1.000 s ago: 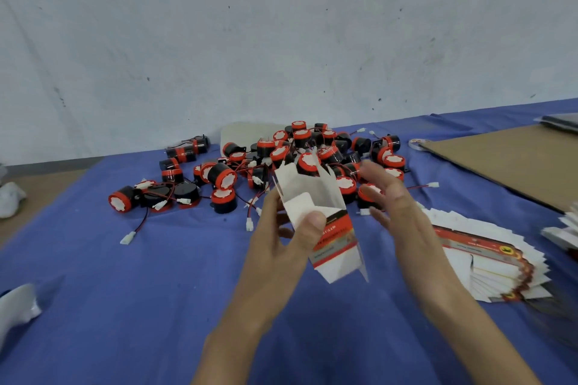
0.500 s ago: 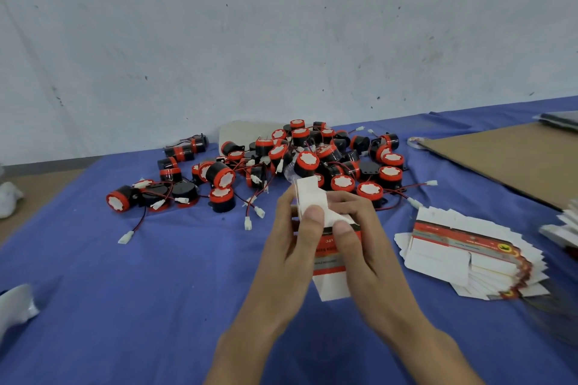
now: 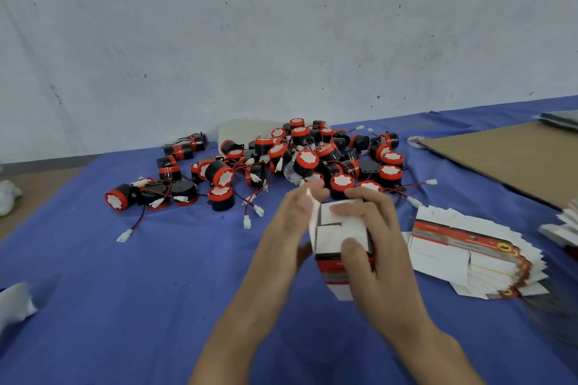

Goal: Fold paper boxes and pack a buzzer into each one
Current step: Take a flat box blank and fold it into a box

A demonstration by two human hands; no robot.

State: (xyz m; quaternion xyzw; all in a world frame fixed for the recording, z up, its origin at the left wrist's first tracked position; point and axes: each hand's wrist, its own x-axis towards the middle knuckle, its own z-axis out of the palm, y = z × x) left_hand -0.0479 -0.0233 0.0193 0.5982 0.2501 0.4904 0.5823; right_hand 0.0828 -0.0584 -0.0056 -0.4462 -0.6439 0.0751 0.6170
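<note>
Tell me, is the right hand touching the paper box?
Touching. The head view shows the right hand gripping the paper box, thumb pressed on its white flaps.

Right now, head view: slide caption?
Left hand and right hand fold flaps on a box; buzzers heaped behind, flat boxes fanned at right.

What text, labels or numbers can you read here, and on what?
None legible.
Held paper box: red and grey band carries print, too blurred to read.
Flat box stack: dark lettering on red strip, yellow emblem, too small and blurred.
Buzzers: white faces show no text.
</note>
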